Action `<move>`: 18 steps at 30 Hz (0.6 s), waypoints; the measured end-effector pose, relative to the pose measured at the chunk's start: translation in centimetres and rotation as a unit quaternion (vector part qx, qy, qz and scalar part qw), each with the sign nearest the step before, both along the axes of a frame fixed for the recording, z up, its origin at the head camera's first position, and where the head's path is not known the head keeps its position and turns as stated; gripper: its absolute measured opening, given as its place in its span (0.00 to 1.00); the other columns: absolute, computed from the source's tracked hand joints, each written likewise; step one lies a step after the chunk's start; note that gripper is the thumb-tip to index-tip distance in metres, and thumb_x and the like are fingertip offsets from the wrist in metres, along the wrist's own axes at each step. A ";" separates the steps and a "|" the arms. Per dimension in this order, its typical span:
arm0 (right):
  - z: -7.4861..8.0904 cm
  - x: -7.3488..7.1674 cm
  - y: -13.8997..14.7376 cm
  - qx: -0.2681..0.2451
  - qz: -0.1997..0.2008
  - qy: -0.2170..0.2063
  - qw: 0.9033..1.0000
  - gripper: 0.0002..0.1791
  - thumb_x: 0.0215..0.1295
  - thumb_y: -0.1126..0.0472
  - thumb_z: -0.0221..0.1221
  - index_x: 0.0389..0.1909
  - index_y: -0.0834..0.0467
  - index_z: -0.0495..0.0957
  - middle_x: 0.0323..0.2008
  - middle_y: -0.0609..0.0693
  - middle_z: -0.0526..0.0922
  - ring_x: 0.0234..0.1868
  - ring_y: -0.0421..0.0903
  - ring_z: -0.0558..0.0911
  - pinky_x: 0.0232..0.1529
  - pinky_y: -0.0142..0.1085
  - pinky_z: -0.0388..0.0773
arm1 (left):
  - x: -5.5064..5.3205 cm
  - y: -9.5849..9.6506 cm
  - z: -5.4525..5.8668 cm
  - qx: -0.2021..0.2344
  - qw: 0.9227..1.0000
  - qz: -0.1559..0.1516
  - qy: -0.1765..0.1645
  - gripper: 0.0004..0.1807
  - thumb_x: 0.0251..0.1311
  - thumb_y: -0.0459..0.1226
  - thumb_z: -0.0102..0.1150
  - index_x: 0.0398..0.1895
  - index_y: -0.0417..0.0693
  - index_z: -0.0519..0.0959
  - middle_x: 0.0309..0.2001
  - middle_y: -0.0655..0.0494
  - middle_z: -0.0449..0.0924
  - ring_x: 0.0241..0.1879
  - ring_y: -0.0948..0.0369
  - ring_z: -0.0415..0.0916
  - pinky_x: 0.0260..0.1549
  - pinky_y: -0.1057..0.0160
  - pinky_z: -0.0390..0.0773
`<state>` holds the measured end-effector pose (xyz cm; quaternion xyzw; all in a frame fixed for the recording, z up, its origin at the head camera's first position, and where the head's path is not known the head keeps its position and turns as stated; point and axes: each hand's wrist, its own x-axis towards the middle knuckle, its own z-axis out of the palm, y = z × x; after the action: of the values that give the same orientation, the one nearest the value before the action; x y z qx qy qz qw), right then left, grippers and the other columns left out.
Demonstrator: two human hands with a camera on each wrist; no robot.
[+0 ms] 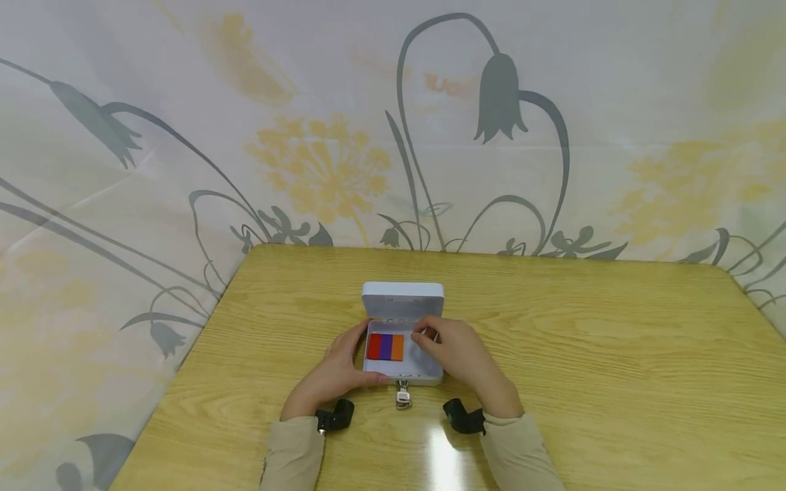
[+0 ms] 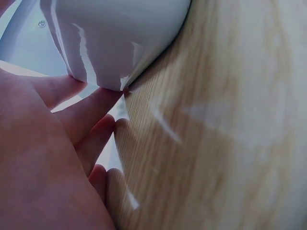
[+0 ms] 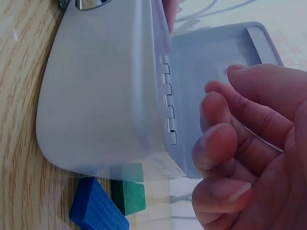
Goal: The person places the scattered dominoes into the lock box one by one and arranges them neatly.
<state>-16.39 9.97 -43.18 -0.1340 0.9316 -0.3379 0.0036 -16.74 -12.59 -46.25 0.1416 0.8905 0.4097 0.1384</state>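
A small white lidded metal box [image 1: 424,365] stands on the table with its lid [image 1: 402,300] raised at the back. Inside, at the left, a red block [image 1: 374,346], a purple block [image 1: 385,346] and an orange block [image 1: 398,347] lie side by side. My left hand [image 1: 336,368] grips the box's left side, thumb at the front rim and fingers near the back corner; its fingertips touch the wall in the left wrist view. My right hand [image 1: 460,348] hovers over the box's right part, fingers loosely bent, with nothing held between thumb and fingers in the right wrist view.
Keys [image 1: 402,395] hang from the lock at the box's front. Beside the box, a blue block [image 3: 97,205] and a green block [image 3: 128,196] lie on the wooden table [image 1: 614,368]; the head view does not show them. A flower-patterned curtain [image 1: 344,82] hangs behind the table.
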 end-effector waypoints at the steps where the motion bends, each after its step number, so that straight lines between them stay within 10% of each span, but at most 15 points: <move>1: 0.0 0.0 0.0 -0.005 0.000 -0.002 1.000 0.05 0.59 0.52 0.57 0.33 0.47 0.78 0.23 0.37 0.74 0.22 0.36 0.69 0.24 0.31 0.68 | 0.0 0.0 0.0 0.000 1.000 0.000 0.001 0.58 0.33 0.56 0.70 0.69 0.55 0.49 0.66 0.53 0.52 0.64 0.50 0.46 0.57 0.44 0.50; 18: 0.0 -0.2 2.6 -0.088 0.014 -0.085 0.992 0.13 0.61 0.54 0.55 0.43 0.57 0.78 0.28 0.49 0.79 0.23 0.40 0.75 0.26 0.34 0.72 | -0.1 0.0 -0.2 0.002 1.000 0.003 -0.005 0.58 0.33 0.55 0.71 0.69 0.56 0.49 0.66 0.53 0.51 0.64 0.51 0.45 0.57 0.44 0.49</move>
<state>-16.55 12.59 -43.15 -0.1175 0.8928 -0.4282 0.0757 -16.82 -12.59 -46.50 0.1375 0.8892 0.4129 0.1412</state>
